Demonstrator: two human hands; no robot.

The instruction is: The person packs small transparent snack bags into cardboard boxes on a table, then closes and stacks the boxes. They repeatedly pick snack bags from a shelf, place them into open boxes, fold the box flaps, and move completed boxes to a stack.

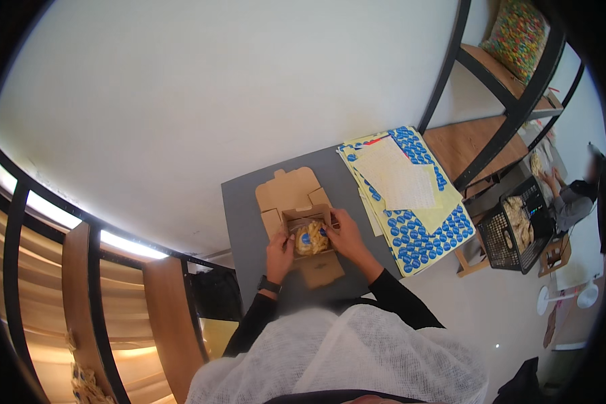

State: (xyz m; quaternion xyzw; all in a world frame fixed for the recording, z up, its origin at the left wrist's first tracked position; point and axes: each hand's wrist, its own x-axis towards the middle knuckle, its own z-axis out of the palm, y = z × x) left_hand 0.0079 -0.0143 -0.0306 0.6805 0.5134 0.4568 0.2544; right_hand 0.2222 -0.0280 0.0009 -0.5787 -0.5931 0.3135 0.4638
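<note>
On the grey tabletop (242,212) before me stands a small brown cardboard box (308,209), its flapped lid (288,189) folded back toward the wall. Inside lies a clear plastic bag (313,240) of pale yellow, stick-like snack pieces, with a round blue sticker on it. Another blue sticker shows partly beside my right fingers. My left hand (279,257) pinches the box's left side, thumb toward the bag. At the opposite side, my right hand (348,235) grips the wall with its thumb inside. Whether either hand also pinches plastic is hard to tell.
Sheets of round blue stickers (424,247) lie stacked to the right, under loose white paper (396,177). Beyond are a black-framed shelf (510,106) and a black plastic crate (507,242) of bagged goods near another person's hands (550,179). Wooden shelving (169,303) stands left.
</note>
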